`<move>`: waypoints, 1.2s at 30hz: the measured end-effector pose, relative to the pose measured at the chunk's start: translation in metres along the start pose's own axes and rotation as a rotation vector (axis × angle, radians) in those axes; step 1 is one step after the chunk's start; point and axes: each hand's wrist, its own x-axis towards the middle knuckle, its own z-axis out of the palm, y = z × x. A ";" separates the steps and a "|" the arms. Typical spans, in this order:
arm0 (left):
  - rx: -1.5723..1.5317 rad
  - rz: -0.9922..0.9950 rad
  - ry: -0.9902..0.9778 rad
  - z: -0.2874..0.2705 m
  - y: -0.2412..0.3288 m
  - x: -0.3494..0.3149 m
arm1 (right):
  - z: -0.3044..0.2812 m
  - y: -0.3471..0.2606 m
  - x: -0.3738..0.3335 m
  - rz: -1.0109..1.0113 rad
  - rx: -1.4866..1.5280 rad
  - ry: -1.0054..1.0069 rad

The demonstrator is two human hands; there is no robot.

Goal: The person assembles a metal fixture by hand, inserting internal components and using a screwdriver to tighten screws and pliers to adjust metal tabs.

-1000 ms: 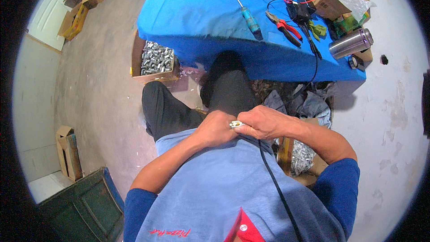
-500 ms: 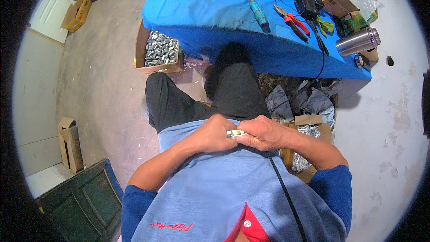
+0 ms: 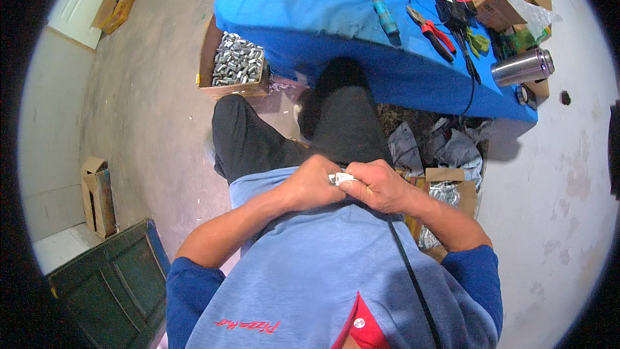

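Close in front of my lap, both hands meet at a small white piece [image 3: 343,179], too little of it showing to tell its kind. My left hand [image 3: 315,184] is closed on its left end, the fingers curled so that this end is mostly hidden. From the other side my right hand [image 3: 378,186] pinches the piece between thumb and bent forefinger. A black cable [image 3: 410,268] runs down my shirt from below the right hand; whether it joins the piece cannot be seen.
Ahead, a blue-covered table [image 3: 290,0] carries a screwdriver [image 3: 384,16], red-handled pliers [image 3: 438,39], wires and a steel flask [image 3: 523,68]. A carton of small metal parts [image 3: 237,61] stands by its left end. Another open box [image 3: 445,200] sits beyond my right forearm.
Both hands have shifted slightly upward in the picture, still together. The piece now shows a plain white face, where metallic and brownish bits showed before. The whole view has moved a little.
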 end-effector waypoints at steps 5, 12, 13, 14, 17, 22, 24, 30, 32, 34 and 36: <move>0.065 0.020 0.027 0.009 -0.005 0.006 | -0.022 -0.003 -0.001 0.056 -0.298 -0.206; 0.022 -0.011 -0.058 0.008 0.005 0.015 | -0.034 -0.006 -0.007 -0.071 -0.514 -0.124; -0.024 0.002 -0.077 0.007 0.003 0.016 | -0.033 -0.001 -0.007 -0.098 -0.509 -0.104; -0.057 0.002 -0.082 0.007 0.001 0.017 | -0.032 0.002 -0.007 -0.126 -0.505 -0.085; -0.145 -0.007 -0.087 0.008 -0.008 0.018 | -0.031 0.007 -0.006 -0.138 -0.560 -0.093; -0.277 -0.139 -0.045 0.007 -0.011 0.021 | -0.024 0.026 0.005 -0.188 -0.531 0.024; -0.359 -0.095 -0.015 0.009 -0.017 0.022 | -0.016 0.036 0.008 -0.197 -0.493 0.078; -0.545 -0.121 0.026 0.008 -0.021 0.021 | 0.004 0.054 0.011 -0.161 -0.424 0.205; -0.554 -0.159 0.038 0.007 -0.021 0.024 | 0.006 0.052 0.011 -0.090 -0.419 0.216; -0.480 -0.170 0.060 0.008 -0.027 0.029 | 0.012 0.053 0.011 -0.035 -0.417 0.250; -0.445 -0.170 0.088 0.010 -0.030 0.032 | 0.017 0.052 0.010 0.038 -0.416 0.277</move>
